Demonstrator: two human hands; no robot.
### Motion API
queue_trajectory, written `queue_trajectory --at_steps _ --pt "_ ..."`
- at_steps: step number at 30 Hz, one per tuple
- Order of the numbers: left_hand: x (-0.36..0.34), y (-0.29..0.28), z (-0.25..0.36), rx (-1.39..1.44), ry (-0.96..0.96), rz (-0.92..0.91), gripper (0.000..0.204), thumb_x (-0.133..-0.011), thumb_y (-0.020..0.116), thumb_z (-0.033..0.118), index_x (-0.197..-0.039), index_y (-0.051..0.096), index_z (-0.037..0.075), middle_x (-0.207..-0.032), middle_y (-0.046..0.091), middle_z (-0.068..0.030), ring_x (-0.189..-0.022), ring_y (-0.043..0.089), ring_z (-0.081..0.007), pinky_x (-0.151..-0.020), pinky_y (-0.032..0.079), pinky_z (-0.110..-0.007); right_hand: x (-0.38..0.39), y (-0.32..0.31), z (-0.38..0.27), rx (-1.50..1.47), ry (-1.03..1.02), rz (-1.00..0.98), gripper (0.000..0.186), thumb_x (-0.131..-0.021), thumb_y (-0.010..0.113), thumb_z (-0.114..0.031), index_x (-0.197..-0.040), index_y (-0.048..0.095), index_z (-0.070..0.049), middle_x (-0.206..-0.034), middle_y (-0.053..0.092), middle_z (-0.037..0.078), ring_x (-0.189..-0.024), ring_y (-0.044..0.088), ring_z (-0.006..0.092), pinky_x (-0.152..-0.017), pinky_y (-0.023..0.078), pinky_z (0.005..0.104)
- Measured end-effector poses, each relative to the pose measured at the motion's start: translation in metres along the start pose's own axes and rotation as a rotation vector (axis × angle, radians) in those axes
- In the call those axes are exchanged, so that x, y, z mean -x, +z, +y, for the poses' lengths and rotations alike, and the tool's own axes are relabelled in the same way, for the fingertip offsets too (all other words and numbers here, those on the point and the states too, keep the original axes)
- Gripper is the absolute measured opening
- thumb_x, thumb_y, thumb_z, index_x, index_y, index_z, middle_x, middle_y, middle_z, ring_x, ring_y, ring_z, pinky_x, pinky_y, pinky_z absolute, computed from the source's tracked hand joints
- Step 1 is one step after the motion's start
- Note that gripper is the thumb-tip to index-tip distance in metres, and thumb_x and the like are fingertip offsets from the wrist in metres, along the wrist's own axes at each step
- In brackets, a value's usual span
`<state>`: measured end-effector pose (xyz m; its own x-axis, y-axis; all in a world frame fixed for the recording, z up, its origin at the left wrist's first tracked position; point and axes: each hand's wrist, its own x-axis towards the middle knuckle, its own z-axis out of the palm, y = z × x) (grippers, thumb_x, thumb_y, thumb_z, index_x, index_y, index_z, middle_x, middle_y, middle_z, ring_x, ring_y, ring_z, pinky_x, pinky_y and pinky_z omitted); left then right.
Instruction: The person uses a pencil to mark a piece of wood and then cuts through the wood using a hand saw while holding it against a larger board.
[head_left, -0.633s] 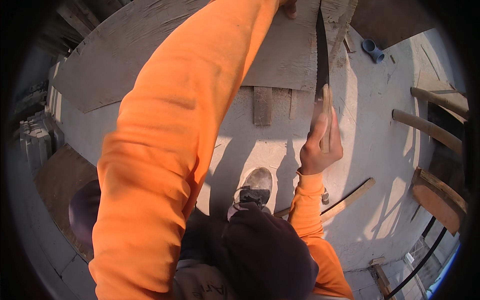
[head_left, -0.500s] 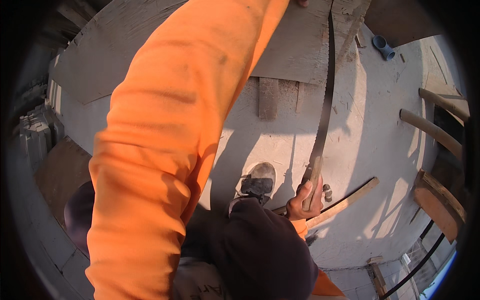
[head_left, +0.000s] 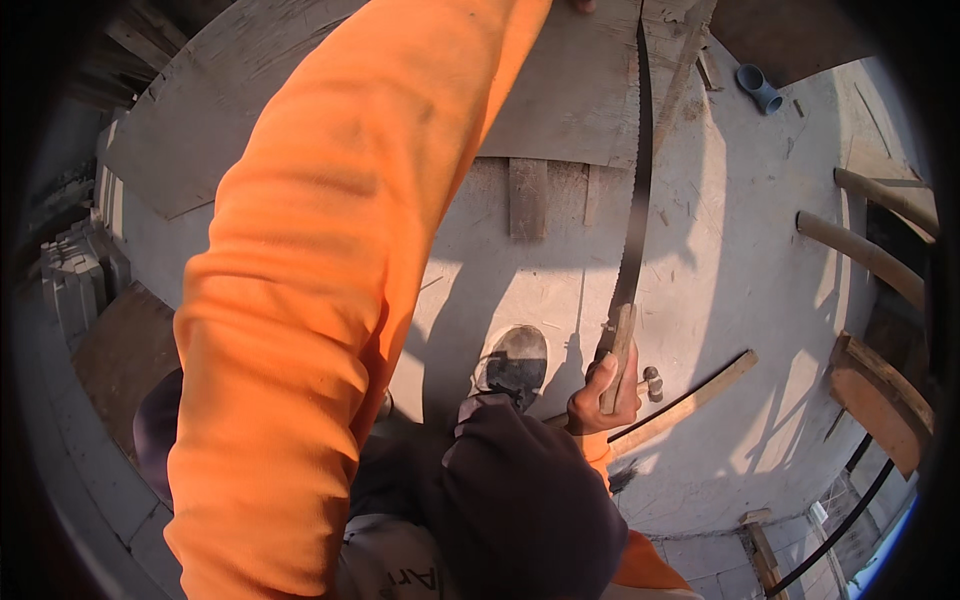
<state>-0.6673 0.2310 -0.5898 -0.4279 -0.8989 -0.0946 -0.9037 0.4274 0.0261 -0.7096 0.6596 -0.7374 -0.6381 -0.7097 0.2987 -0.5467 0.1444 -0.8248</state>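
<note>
Wrapped around the wooden handle (head_left: pixel 622 345) of a hand saw is my right hand (head_left: pixel 602 398). The long toothed saw blade (head_left: pixel 636 225) runs up and away, and its far part lies in a cut along the right side of a plywood sheet (head_left: pixel 570 115). My left arm, in an orange sleeve, reaches across the sheet. Only a small bit of my left hand (head_left: pixel 584 5) shows at the top edge, over the plywood; its fingers are mostly out of the picture.
A hammer (head_left: pixel 652 384) lies behind my right hand, beside a wooden strip (head_left: pixel 690 402). A grey pipe fitting (head_left: pixel 760 90) rests at the upper right. Round poles (head_left: pixel 865 255) and a wooden block (head_left: pixel 880 395) stand at the right. My shoe (head_left: pixel 518 362) is below the sheet.
The saw and my right hand appear slightly further left in the picture, as the whole view has shifted a little. More of the hammer head and handle shows beside my hand.
</note>
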Motion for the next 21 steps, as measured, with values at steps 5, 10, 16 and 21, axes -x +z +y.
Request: queue_trajectory --at_steps 5,10,16,21 --pt "0.009 0.003 0.020 0.017 0.044 0.147 0.100 -0.054 0.104 0.029 -0.139 0.056 0.009 -0.139 0.065 -0.0133 -0.137 0.056 -0.0325 -0.117 0.037 -0.052 -0.182 0.097 -0.017 -0.183 -0.202 0.135 0.028 -0.098 0.068 -0.011 -0.118 0.071 0.008 -0.090 0.076 0.021 -0.070 0.071 0.0217 -0.067 0.056 0.0303" --pt "0.015 -0.004 0.017 0.051 0.067 0.161 0.097 -0.054 0.104 0.027 -0.138 0.057 0.010 -0.137 0.067 -0.0129 -0.137 0.056 -0.0328 -0.116 0.038 -0.052 -0.160 0.078 -0.023 -0.203 -0.147 0.049 0.030 -0.099 0.067 -0.011 -0.120 0.070 0.009 -0.091 0.076 0.019 -0.073 0.069 0.0161 -0.068 0.055 0.0300" --pt "0.014 0.007 -0.005 0.032 -0.015 0.096 0.093 -0.054 0.103 0.025 -0.136 0.060 0.010 -0.138 0.066 -0.0132 -0.137 0.056 -0.0320 -0.115 0.039 -0.052 0.023 -0.017 0.002 0.015 0.117 -0.128 0.036 -0.101 0.055 -0.008 -0.129 0.064 0.013 -0.114 0.076 0.024 -0.101 0.077 0.0274 -0.086 0.060 0.0339" --pt "0.024 0.000 0.019 0.076 0.076 0.163 0.089 -0.055 0.103 0.025 -0.133 0.062 0.009 -0.139 0.065 -0.0131 -0.137 0.056 -0.0314 -0.114 0.040 -0.052 -0.195 0.100 -0.017 -0.255 -0.252 0.176 0.029 -0.098 0.069 -0.012 -0.117 0.072 0.009 -0.087 0.077 0.016 -0.072 0.070 0.0162 -0.068 0.055 0.0281"
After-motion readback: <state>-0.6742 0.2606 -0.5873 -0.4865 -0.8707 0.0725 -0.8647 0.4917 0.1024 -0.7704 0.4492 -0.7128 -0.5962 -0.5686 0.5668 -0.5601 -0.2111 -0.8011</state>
